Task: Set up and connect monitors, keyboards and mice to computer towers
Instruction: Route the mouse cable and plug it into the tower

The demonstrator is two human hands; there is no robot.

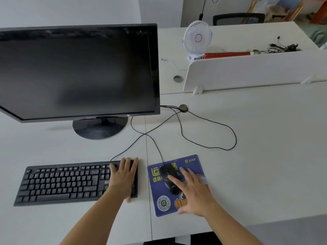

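Note:
A black monitor (77, 71) with a dark screen stands on its round base at the left of the white desk (256, 138). In front of it lies a black keyboard (62, 183). My left hand (123, 177) lies flat on the keyboard's right end, fingers straight. A black mouse (168, 175) sits on a blue printed mouse pad (192, 163). My right hand (192, 193) rests on the pad with spread straight fingers, one fingertip touching the mouse's right side. Black cables (212, 124) run from keyboard and mouse to a desk grommet (183, 108).
A white divider panel (247, 71) stands behind the desk at the right. Beyond it are a white clip fan (197, 38), a red box (226, 54) and a tangle of black cables (283, 47). A second grommet (177, 78) sits beside the monitor. A black chair (238, 18) is at the back.

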